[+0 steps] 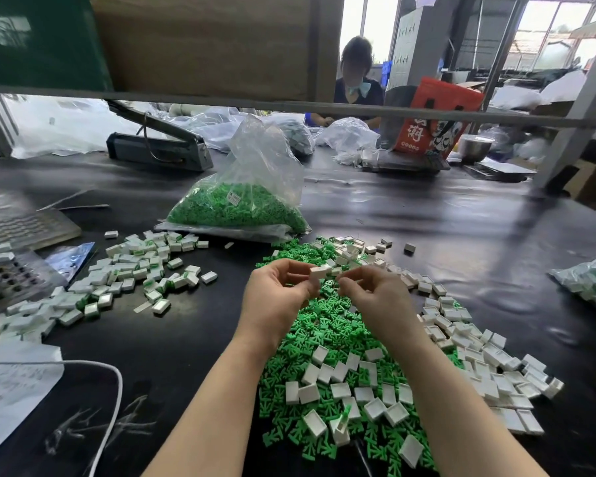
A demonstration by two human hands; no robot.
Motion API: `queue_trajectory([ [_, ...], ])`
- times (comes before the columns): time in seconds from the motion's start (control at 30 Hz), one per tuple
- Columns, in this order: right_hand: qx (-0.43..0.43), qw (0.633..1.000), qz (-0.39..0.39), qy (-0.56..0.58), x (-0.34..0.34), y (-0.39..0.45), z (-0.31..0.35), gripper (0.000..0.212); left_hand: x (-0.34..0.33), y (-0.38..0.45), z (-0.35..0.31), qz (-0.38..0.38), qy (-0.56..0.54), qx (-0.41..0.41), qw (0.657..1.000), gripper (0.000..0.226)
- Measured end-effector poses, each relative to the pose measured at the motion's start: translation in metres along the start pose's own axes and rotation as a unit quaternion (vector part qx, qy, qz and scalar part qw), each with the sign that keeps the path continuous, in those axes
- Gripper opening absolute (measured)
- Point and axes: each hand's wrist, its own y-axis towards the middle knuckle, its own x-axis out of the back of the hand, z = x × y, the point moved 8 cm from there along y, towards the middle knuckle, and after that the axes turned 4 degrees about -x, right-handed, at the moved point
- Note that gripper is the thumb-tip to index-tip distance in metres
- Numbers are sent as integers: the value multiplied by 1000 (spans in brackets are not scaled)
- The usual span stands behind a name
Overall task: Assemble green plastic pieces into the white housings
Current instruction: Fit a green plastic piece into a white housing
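My left hand pinches a small white housing between thumb and fingers, raised above the pile. My right hand is close beside it, its fingertips curled together near the housing; what it pinches is too small to make out. Under both hands lies a heap of loose green plastic pieces with empty white housings scattered over it. More empty housings spread to the right. A pile of housings with green pieces fitted lies to the left.
A clear bag of green pieces stands behind the heap. Another bag of parts sits at the right edge. Papers and a white cable lie at the near left, a tray at far left. A person works across the black table.
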Motion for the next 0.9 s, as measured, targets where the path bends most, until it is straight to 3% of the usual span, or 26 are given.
queue_trajectory([
  [0.07,20,999,17,-30,-6,0,2,9,4,1,-1,-9,63,-15,998,8],
  [0.2,49,997,38,48,-15,-3,12,9,1,-1,-8,-9,149,-57,987,7],
  [0.37,49,995,59,69,-17,-3,12,7,0,-2,-11,-4,80,-48,996,11],
  [0.47,44,994,58,-82,-19,-2,3,13,0,-2,-11,8,50,-39,998,10],
  [0.53,45,962,77,-258,-27,-4,-4,26,0,-2,-11,14,47,-42,998,11],
  [0.6,50,931,98,-349,-34,-6,-6,35,0,-1,-11,14,43,-43,998,11],
  [0.9,80,935,78,-338,-35,-8,0,9,5,0,-6,0,-53,-11,999,7],
])
